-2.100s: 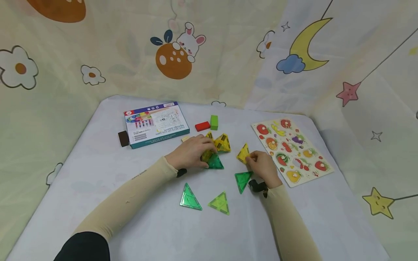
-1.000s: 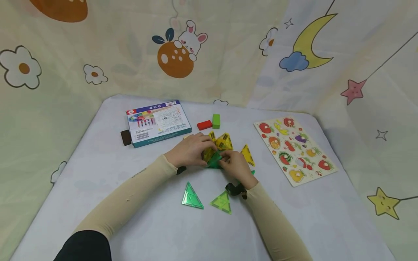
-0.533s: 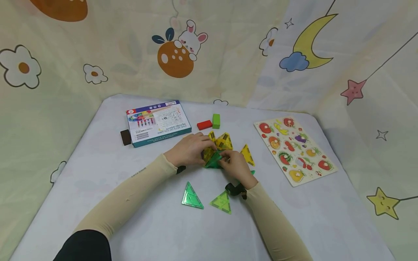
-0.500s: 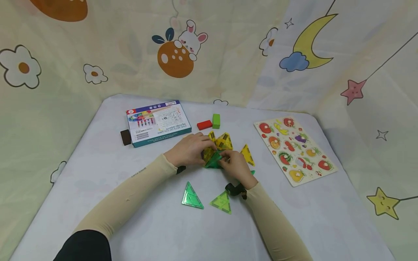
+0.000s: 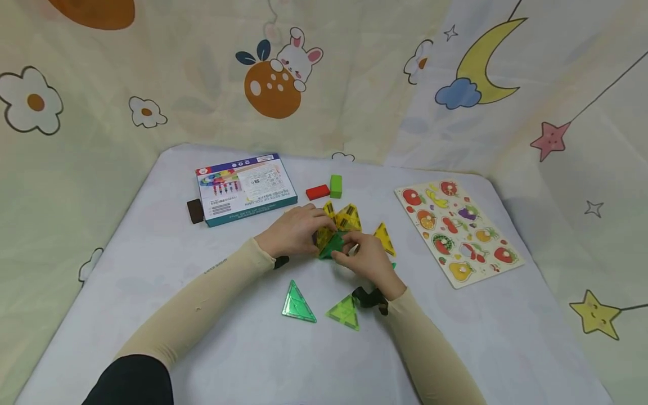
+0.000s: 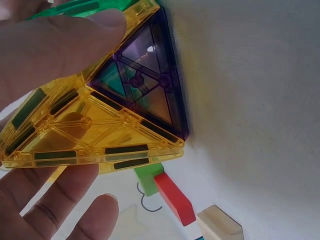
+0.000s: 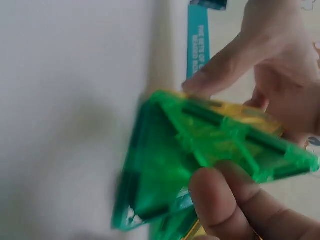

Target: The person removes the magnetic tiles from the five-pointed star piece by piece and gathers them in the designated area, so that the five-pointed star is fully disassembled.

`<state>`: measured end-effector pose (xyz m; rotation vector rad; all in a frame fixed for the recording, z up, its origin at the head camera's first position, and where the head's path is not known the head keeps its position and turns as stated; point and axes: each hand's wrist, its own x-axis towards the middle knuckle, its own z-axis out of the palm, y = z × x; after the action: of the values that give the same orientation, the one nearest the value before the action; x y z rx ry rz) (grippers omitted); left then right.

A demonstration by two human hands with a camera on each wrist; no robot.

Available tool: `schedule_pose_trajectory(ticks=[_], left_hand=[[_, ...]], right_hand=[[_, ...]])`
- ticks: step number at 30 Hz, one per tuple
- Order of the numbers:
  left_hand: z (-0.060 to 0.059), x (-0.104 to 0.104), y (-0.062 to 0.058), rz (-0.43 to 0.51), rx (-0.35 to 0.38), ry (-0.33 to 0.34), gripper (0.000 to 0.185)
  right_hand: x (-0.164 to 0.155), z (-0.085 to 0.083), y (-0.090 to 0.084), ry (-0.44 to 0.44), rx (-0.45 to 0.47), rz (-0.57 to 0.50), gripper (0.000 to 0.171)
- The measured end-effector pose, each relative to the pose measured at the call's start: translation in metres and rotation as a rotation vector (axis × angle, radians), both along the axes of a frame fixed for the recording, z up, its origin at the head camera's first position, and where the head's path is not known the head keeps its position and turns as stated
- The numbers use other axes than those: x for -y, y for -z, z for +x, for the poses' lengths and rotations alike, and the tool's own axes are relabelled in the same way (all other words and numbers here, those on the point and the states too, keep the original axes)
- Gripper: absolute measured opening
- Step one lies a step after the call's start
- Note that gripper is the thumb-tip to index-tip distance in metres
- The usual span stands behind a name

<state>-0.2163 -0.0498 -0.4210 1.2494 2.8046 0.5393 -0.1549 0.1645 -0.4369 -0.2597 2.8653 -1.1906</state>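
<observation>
At nine o'clock on the table we see a box with a dark block touching its left end. Nearer us two loose triangles lie flat, a green triangle and a lime triangle just beside it.

Our left hand curls round the yellow tile of a small built shape in the middle of the table; the thumb lies over its top edge and the fingers spread beneath, so we judge it a loose cradling hold, not a squeeze. A purple tile joins the yellow one along an edge.

Our right hand pinches the green tile, thumb on the near face, and holds it against the shape at three o'clock of the left hand. That view is blurred, so we cannot tell whether the edges already meet.

We judge these tiles light, stiff and smooth plastic, likely to slip under a flat fingertip; the dark bars along the rims look like magnets, so a joint may snap shut or fold away. We would hold by the thick rim near a corner, never on the clear middle.

At twelve o'clock a red block touches a green block. A yellow triangle lies at two o'clock of the right hand, and at three o'clock rests a fruit puzzle
</observation>
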Motion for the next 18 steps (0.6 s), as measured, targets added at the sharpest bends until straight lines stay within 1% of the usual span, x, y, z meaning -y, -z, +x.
schedule_pose_trajectory(ticks=[2, 5, 7, 11, 14, 18], left_hand=[[0.0001, 0.0001, 0.0001, -0.003, -0.002, -0.005, 0.052], [0.0004, 0.0001, 0.0002, 0.0, 0.008, -0.012, 0.052], [0.0004, 0.0, 0.0007, 0.004, 0.015, -0.014, 0.053], [0.0002, -0.001, 0.0008, 0.019, 0.036, -0.019, 0.054], [0.0, -0.0012, 0.0003, 0.02, 0.043, -0.025, 0.054], [0.0005, -0.0011, -0.0004, 0.016, 0.044, -0.021, 0.053]], right_hand=[[0.0028, 0.001, -0.002, -0.005, -0.006, -0.004, 0.029], [0.0067, 0.0018, -0.0033, 0.038, -0.025, -0.004, 0.034], [0.0074, 0.0028, -0.0032, 0.073, -0.031, -0.002, 0.03], [0.0059, 0.0057, -0.0015, 0.131, -0.011, -0.005, 0.022], [0.0044, 0.0073, -0.0001, 0.141, -0.01, -0.01, 0.02], [0.0016, 0.0096, 0.0016, 0.129, -0.031, -0.015, 0.021]])
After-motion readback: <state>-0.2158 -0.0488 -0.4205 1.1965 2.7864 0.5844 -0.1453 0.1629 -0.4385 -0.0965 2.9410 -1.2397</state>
